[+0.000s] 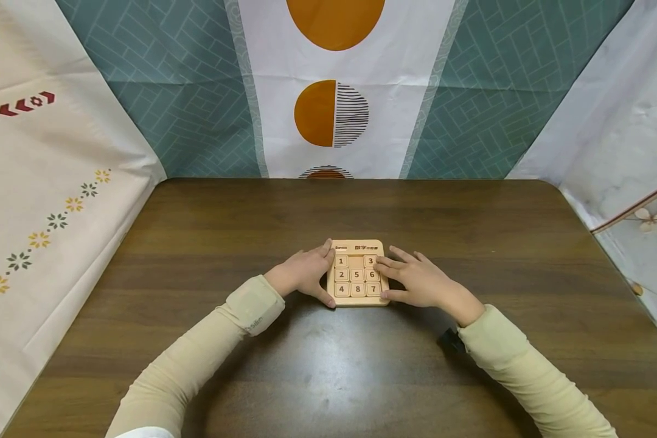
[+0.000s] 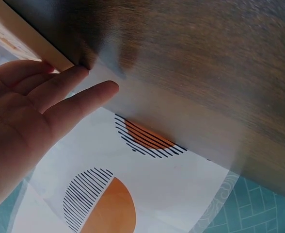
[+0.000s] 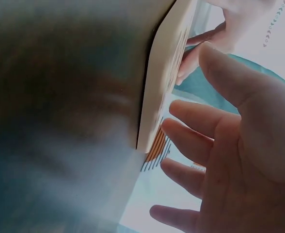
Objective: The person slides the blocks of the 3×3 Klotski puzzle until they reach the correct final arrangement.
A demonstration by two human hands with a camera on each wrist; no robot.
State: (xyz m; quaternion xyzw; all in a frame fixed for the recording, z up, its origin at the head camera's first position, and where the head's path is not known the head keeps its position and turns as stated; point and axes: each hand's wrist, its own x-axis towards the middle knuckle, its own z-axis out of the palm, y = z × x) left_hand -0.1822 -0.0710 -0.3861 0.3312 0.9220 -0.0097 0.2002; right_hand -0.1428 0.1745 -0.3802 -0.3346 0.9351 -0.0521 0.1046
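A wooden sliding number puzzle (image 1: 358, 302) lies flat on the table. Its numbered tiles read 1, a gap, 3 in the far row, then 2, 5, 6, then 4, 8, 7. At its left side my left hand (image 1: 306, 274) spans the edge, thumb at the near corner, extended fingers along the far part. My right hand (image 1: 418, 283) reaches in from the right, fingertips over the right edge of tile 3 (image 1: 370, 261) and tile 6 (image 1: 371, 275), thumb by tile 7 (image 1: 373, 289). In the right wrist view the puzzle's side (image 3: 157, 87) shows beyond spread fingers.
Around the puzzle spreads a dark brown wooden table (image 1: 241, 207). A patterned cloth (image 1: 197, 121) hangs behind its far edge, with pale cloths (image 1: 87, 231) at the sides. A small black object (image 1: 451, 340) sits beneath the right wrist.
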